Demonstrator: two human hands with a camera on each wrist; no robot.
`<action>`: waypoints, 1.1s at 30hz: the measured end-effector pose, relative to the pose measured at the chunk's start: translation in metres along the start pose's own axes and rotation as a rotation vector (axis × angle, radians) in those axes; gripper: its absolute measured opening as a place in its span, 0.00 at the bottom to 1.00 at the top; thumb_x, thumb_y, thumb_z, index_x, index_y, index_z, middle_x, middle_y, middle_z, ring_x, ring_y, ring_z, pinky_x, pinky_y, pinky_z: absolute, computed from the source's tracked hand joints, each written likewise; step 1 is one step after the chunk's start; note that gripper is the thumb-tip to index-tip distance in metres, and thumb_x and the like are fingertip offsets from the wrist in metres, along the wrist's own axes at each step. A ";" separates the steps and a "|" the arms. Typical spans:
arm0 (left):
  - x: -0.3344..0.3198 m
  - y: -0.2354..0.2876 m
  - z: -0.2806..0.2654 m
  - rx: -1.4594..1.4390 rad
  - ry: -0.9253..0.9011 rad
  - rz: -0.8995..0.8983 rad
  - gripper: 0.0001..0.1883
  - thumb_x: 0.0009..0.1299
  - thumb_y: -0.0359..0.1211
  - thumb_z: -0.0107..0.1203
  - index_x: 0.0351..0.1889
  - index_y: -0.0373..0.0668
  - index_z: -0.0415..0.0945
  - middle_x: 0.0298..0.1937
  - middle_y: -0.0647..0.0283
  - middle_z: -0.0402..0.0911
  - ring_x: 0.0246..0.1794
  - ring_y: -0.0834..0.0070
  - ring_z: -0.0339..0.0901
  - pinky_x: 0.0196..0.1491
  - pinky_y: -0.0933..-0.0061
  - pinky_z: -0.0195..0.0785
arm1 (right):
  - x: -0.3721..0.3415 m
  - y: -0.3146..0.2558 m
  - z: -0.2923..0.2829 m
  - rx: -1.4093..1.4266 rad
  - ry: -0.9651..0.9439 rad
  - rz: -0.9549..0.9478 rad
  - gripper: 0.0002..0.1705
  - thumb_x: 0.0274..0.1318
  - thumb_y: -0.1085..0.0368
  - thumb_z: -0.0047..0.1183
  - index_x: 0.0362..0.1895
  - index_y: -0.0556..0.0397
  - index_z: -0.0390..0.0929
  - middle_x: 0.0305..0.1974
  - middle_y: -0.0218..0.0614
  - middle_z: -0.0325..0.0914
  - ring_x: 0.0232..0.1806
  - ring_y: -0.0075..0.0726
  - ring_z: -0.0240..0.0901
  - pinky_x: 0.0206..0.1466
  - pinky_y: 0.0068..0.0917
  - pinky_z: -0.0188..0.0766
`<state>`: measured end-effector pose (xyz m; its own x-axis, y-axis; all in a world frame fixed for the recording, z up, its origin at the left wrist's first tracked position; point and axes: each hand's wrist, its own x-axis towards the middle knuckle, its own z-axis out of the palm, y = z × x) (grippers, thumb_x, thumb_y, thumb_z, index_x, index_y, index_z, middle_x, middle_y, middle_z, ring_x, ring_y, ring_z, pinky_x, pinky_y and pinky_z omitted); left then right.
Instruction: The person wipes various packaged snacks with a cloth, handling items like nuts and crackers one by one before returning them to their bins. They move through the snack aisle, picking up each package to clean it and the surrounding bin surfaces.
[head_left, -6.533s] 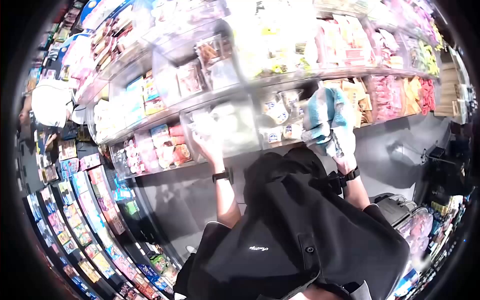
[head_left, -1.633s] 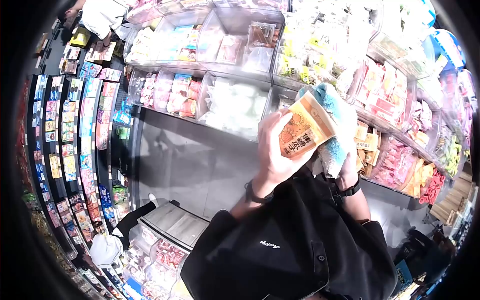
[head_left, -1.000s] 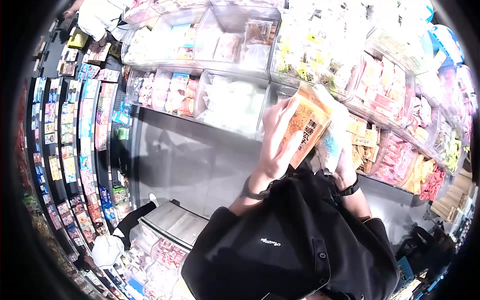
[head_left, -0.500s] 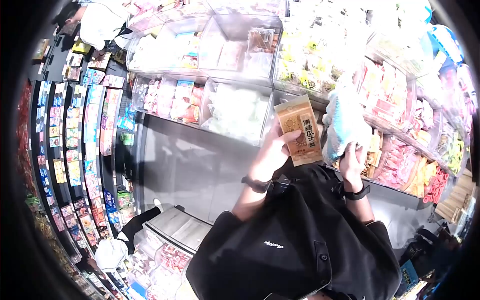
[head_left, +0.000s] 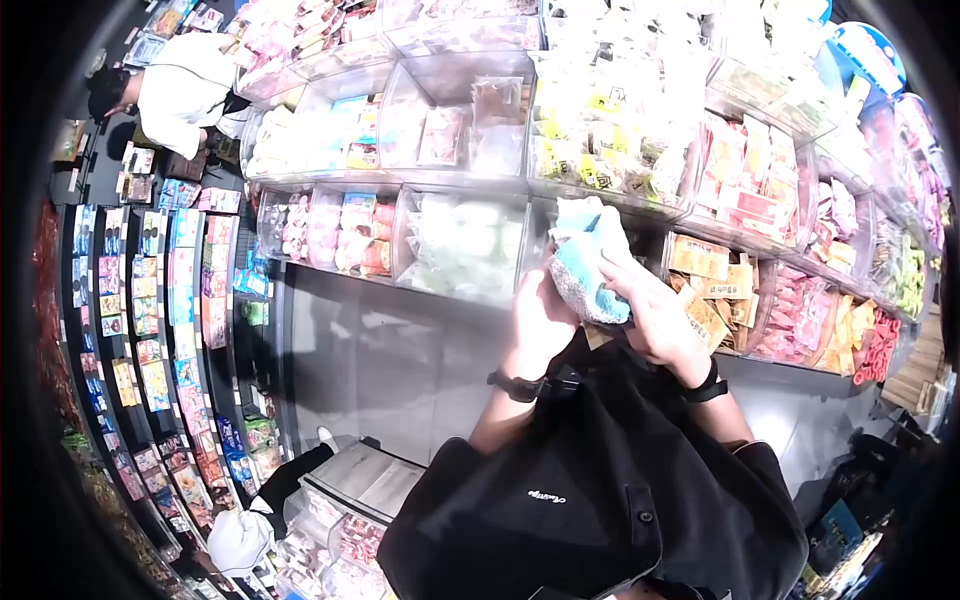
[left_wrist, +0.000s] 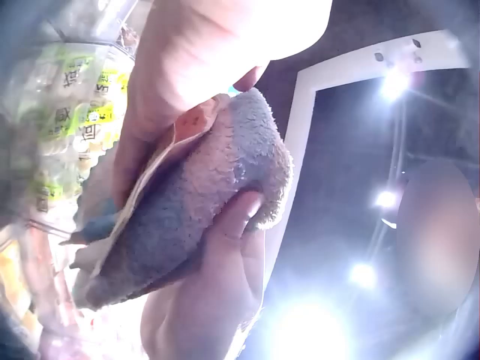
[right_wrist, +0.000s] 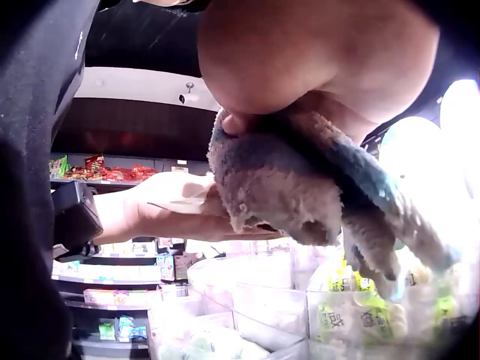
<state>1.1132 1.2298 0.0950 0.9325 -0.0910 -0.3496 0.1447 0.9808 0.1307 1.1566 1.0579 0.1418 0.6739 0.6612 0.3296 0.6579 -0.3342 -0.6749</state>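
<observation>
In the head view both hands meet in front of the lower bins. My left hand [head_left: 540, 315] holds a flat orange-tan seed packet [left_wrist: 193, 124], whose edge shows between its fingers and the cloth in the left wrist view. My right hand [head_left: 655, 310] grips a fluffy blue-and-white striped cloth [head_left: 588, 262] and presses it over the packet's face. From above, the cloth hides nearly all of the packet. Seen from the left wrist, the right thumb [left_wrist: 244, 206] lies bent on the cloth. The cloth's loose folds hang down in the right wrist view.
Clear bins of wrapped snacks rise in tiers ahead. Nearest on the right is a bin of tan packets [head_left: 712, 270]; a bin of white packages [head_left: 460, 240] lies left. Stocked shelves [head_left: 140, 330] stand far left. A person in white [head_left: 185, 90] bends at upper left.
The cloth has swung left from beside the packet onto its face, covering the printed front that showed half a second ago. Earliest, the left hand was at the bin of white packages, without the packet.
</observation>
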 end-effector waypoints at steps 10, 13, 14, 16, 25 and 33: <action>0.007 0.014 0.006 0.025 -0.031 -0.065 0.26 0.74 0.41 0.39 0.67 0.42 0.54 0.64 0.55 0.64 0.64 0.63 0.63 0.65 0.58 0.57 | -0.009 0.004 -0.003 -0.081 -0.095 -0.056 0.33 0.27 0.80 0.52 0.49 0.61 0.66 0.57 0.45 0.70 0.63 0.53 0.63 0.58 0.43 0.67; 0.009 0.014 0.003 0.074 0.030 -0.020 0.26 0.73 0.37 0.40 0.68 0.42 0.52 0.64 0.54 0.64 0.64 0.62 0.64 0.64 0.59 0.58 | -0.010 0.003 -0.004 -0.087 -0.114 -0.054 0.32 0.26 0.80 0.51 0.47 0.60 0.67 0.58 0.45 0.69 0.63 0.53 0.63 0.58 0.43 0.67; 0.011 0.013 -0.002 0.139 0.035 0.010 0.24 0.72 0.41 0.42 0.63 0.40 0.59 0.58 0.54 0.69 0.58 0.62 0.69 0.60 0.59 0.62 | -0.011 0.003 -0.002 -0.087 -0.109 -0.065 0.32 0.26 0.80 0.51 0.46 0.61 0.67 0.58 0.46 0.69 0.63 0.53 0.63 0.58 0.43 0.67; 0.015 0.012 -0.008 0.210 0.039 0.034 0.24 0.72 0.44 0.43 0.59 0.38 0.65 0.52 0.55 0.75 0.52 0.63 0.73 0.55 0.59 0.67 | -0.011 0.004 0.000 -0.078 -0.105 -0.079 0.31 0.24 0.81 0.50 0.44 0.61 0.67 0.58 0.46 0.69 0.63 0.54 0.63 0.58 0.43 0.68; 0.015 0.008 -0.008 0.243 0.074 -0.021 0.28 0.70 0.32 0.46 0.67 0.47 0.50 0.62 0.57 0.64 0.61 0.66 0.66 0.60 0.63 0.63 | -0.009 0.003 0.005 0.003 -0.057 -0.042 0.36 0.27 0.81 0.48 0.53 0.61 0.66 0.58 0.47 0.68 0.63 0.54 0.62 0.59 0.42 0.67; 0.024 0.005 0.003 0.396 0.010 0.022 0.26 0.70 0.33 0.47 0.64 0.48 0.51 0.62 0.59 0.62 0.63 0.68 0.63 0.60 0.64 0.63 | -0.007 0.011 0.011 0.030 0.010 0.030 0.36 0.28 0.83 0.46 0.53 0.60 0.65 0.56 0.50 0.69 0.63 0.57 0.61 0.63 0.43 0.63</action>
<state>1.1370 1.2320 0.0903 0.9336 -0.0670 -0.3519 0.2432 0.8398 0.4855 1.1554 1.0571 0.1251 0.6969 0.6441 0.3153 0.6269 -0.3337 -0.7040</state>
